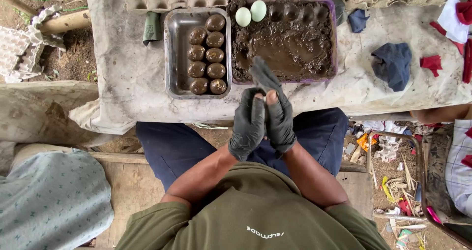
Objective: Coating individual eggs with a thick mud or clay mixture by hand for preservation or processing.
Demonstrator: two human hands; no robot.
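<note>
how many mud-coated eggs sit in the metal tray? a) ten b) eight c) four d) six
b: the metal tray holds eight mud-coated eggs, in two columns of four, left of the mud tub.

The metal tray (173,53) lay on the table (128,78), left of the mud tub (332,38) and touching it. Coated eggs (206,53) lay in two rows in the tray. Two bare eggs (250,13) lay in the tub's far left corner. Egg cartons (162,1) stood behind both containers. A folded cloth (392,63) lay right of the tub. The left hand (247,124) and right hand (279,119) were pressed together at the near table edge, before the tub.
</note>
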